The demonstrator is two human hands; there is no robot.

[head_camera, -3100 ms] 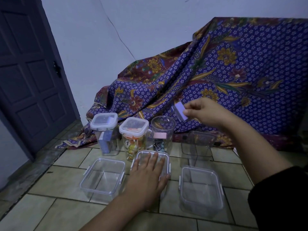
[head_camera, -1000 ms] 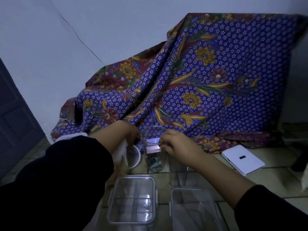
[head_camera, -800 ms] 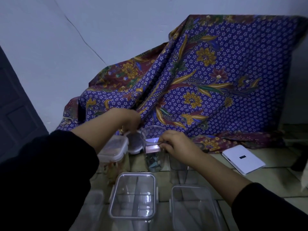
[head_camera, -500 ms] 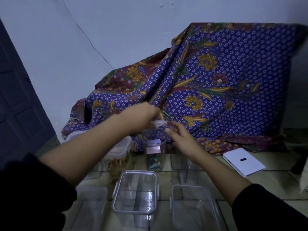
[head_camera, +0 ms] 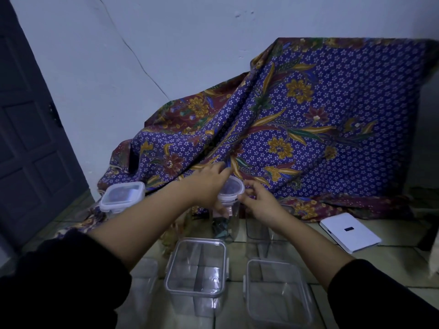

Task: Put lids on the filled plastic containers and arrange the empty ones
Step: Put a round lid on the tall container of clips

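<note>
A round clear lid [head_camera: 232, 187] sits on top of the tall round container [head_camera: 224, 225], which holds small dark clips. My left hand [head_camera: 210, 185] grips the lid's left side from above. My right hand [head_camera: 260, 201] pinches the lid's right rim between thumb and fingers. At the back left stands a filled square container [head_camera: 121, 197] with its lid on. Empty clear containers stand in front: one in the middle [head_camera: 196, 267], one at the right [head_camera: 278, 292], one at the left [head_camera: 142, 275] half hidden by my left sleeve. Another empty one [head_camera: 257, 230] stands under my right wrist.
A purple batik cloth [head_camera: 308, 129] drapes down the wall behind the containers onto the tiled floor [head_camera: 380, 264]. A flat white box [head_camera: 349, 232] lies on the floor at the right. A dark door [head_camera: 28, 138] stands at the left.
My right hand dropped the small purple pad into the round container. My left hand brought the round lid over from the left, and both hands now hold it on the container's mouth.
</note>
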